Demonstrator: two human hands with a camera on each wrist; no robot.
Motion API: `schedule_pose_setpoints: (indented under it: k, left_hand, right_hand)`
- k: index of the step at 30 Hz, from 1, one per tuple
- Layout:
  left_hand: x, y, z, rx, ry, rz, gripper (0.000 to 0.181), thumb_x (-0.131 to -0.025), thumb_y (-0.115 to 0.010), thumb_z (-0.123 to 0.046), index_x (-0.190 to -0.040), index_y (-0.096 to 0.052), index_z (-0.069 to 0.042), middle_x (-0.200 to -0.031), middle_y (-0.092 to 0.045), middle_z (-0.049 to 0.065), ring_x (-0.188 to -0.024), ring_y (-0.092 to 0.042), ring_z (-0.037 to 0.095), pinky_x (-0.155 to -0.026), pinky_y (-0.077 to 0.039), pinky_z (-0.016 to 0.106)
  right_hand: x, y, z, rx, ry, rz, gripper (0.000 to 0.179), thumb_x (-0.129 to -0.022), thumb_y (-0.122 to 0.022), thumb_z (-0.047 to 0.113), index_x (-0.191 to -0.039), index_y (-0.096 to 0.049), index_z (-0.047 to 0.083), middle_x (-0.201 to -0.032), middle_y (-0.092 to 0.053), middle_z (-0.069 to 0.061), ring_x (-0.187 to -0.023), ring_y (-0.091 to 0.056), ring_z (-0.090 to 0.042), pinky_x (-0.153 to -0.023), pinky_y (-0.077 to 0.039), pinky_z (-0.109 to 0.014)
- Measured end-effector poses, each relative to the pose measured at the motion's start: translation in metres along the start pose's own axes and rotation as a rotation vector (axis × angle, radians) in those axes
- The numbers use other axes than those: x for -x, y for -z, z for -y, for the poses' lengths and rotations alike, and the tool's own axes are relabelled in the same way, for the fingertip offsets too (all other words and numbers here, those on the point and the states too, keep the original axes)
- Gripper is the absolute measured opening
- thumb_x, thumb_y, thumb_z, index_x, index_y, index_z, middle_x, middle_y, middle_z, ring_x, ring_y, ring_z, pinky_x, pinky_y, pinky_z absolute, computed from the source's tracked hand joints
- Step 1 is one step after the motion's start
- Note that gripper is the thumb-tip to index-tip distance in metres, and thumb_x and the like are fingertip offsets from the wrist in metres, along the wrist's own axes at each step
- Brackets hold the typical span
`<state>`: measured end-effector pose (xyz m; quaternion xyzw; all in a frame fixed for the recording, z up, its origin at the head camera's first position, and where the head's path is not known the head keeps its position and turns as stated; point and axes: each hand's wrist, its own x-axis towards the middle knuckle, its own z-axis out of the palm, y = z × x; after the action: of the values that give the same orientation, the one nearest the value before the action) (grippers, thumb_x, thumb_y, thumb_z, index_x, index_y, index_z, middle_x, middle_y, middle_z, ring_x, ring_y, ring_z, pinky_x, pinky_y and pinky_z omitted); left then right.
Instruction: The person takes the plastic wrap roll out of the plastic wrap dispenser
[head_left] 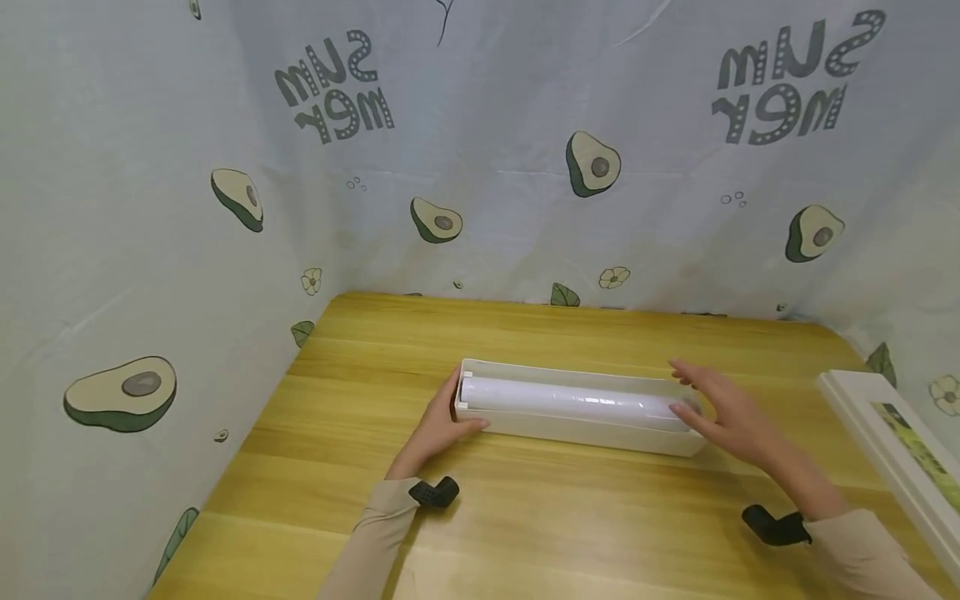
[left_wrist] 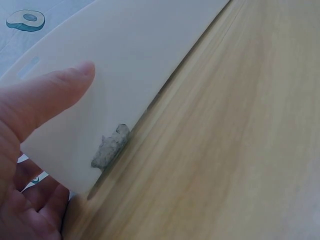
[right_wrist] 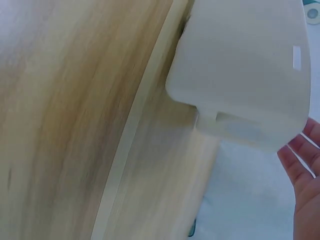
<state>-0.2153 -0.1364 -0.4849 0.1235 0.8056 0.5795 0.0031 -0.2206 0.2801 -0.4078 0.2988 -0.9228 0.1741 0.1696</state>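
Observation:
A long white open-topped box (head_left: 577,423), which looks like a cling film dispenser, lies on the table. Inside it is a shiny whitish roll (head_left: 555,397), apparently of cling film. My left hand (head_left: 438,425) grips the box's left end, thumb against the front wall and fingers round the end; in the left wrist view a grey rough patch (left_wrist: 111,147) shows low on that wall. Over the right end hovers my right hand (head_left: 727,412), fingers apart and extended. In the right wrist view its fingertips (right_wrist: 290,162) are close to the box's corner; contact is hard to tell.
A long white lid-like piece (head_left: 862,417) with a green and yellow label lies at the table's right side. Avocado-printed curtain (head_left: 510,183) surrounds the wooden table (head_left: 570,517) at the back and sides.

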Motion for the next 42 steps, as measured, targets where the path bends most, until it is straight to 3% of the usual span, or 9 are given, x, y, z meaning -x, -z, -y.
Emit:
schedule_pose_setpoints:
  k: [4, 7, 13, 16, 24, 27, 32, 36, 42]
  left_hand:
    - [0.0, -0.001, -0.001, -0.003, 0.006, -0.002, 0.101, -0.074, -0.079, -0.017, -0.152, -0.015, -0.016, -0.148, -0.036, 0.013, -0.127, -0.043, 0.029, -0.106, -0.036, 0.046]
    - [0.0, -0.001, -0.001, -0.007, 0.012, -0.006, 0.101, -0.074, -0.08, -0.017, -0.152, -0.015, -0.016, -0.148, -0.036, 0.013, -0.128, -0.042, 0.03, -0.107, -0.035, 0.046]
    - [0.0, 0.0, -0.001, -0.014, 0.017, -0.005, 0.101, -0.075, -0.079, -0.017, -0.152, -0.014, -0.016, -0.15, -0.033, 0.012, -0.131, -0.04, 0.029, -0.108, -0.033, 0.046]
    - [0.0, 0.0, -0.002, 0.003, 0.021, -0.002, 0.1, -0.076, -0.078, -0.013, -0.152, -0.014, -0.017, -0.149, -0.034, 0.012, -0.129, -0.041, 0.029, -0.107, -0.035, 0.046]
    - [0.01, 0.005, -0.036, -0.005, 0.02, 0.024, 0.097, -0.077, -0.075, -0.007, -0.151, -0.012, -0.003, -0.147, -0.035, 0.021, -0.127, -0.043, 0.033, -0.105, -0.036, 0.045]
    - [0.01, 0.005, -0.038, -0.005, 0.016, 0.026, 0.096, -0.077, -0.075, -0.007, -0.15, -0.013, -0.002, -0.146, -0.035, 0.021, -0.127, -0.043, 0.033, -0.105, -0.037, 0.045]
    - [0.004, 0.003, -0.02, 0.005, 0.021, 0.027, 0.098, -0.076, -0.075, -0.006, -0.151, -0.012, -0.008, -0.147, -0.035, 0.019, -0.127, -0.043, 0.032, -0.105, -0.036, 0.045]
    - [-0.002, 0.0, -0.001, 0.012, 0.023, 0.004, 0.1, -0.076, -0.077, -0.009, -0.152, -0.013, -0.015, -0.148, -0.034, 0.015, -0.128, -0.042, 0.031, -0.107, -0.035, 0.046]
    - [-0.002, 0.0, -0.001, 0.016, 0.02, -0.006, 0.1, -0.075, -0.078, -0.013, -0.152, -0.015, -0.017, -0.148, -0.036, 0.012, -0.127, -0.043, 0.028, -0.106, -0.036, 0.045]
  right_hand:
    - [-0.001, -0.003, 0.005, -0.035, -0.013, 0.055, 0.067, -0.083, -0.07, 0.019, -0.142, -0.039, 0.008, -0.116, -0.062, -0.014, -0.104, -0.056, -0.03, -0.082, -0.046, -0.055]
    - [-0.003, -0.005, 0.008, -0.047, -0.021, 0.082, 0.065, -0.084, -0.069, 0.02, -0.141, -0.039, 0.007, -0.117, -0.063, -0.014, -0.106, -0.057, -0.03, -0.085, -0.046, -0.053]
    - [-0.006, -0.009, 0.008, -0.05, 0.001, 0.102, 0.065, -0.085, -0.069, 0.022, -0.142, -0.04, 0.011, -0.118, -0.064, -0.009, -0.106, -0.058, -0.024, -0.088, -0.044, -0.022]
    - [-0.008, -0.012, 0.009, -0.05, 0.018, 0.111, 0.063, -0.085, -0.069, 0.022, -0.141, -0.041, 0.01, -0.116, -0.065, -0.007, -0.104, -0.059, -0.023, -0.088, -0.042, -0.017]
    - [-0.014, -0.021, 0.01, -0.065, 0.053, 0.111, 0.062, -0.084, -0.069, 0.019, -0.139, -0.043, 0.009, -0.115, -0.064, -0.005, -0.101, -0.057, -0.018, -0.087, -0.039, -0.018]
    - [-0.016, -0.024, 0.009, -0.059, 0.07, 0.115, 0.061, -0.083, -0.07, 0.019, -0.138, -0.045, 0.009, -0.115, -0.064, -0.004, -0.101, -0.056, -0.017, -0.088, -0.038, -0.019]
    - [-0.019, -0.027, 0.009, -0.066, 0.081, 0.149, 0.059, -0.085, -0.069, 0.02, -0.137, -0.045, 0.009, -0.112, -0.064, -0.002, -0.101, -0.057, -0.016, -0.087, -0.041, -0.018]
    - [-0.024, -0.03, 0.011, -0.064, 0.098, 0.166, 0.057, -0.085, -0.068, 0.02, -0.137, -0.047, 0.013, -0.113, -0.065, -0.001, -0.101, -0.059, -0.016, -0.086, -0.049, -0.031]
    - [-0.03, -0.032, 0.012, -0.071, 0.113, 0.205, 0.053, -0.087, -0.065, 0.022, -0.137, -0.049, 0.019, -0.12, -0.065, -0.005, -0.103, -0.062, -0.02, -0.083, -0.052, -0.044]
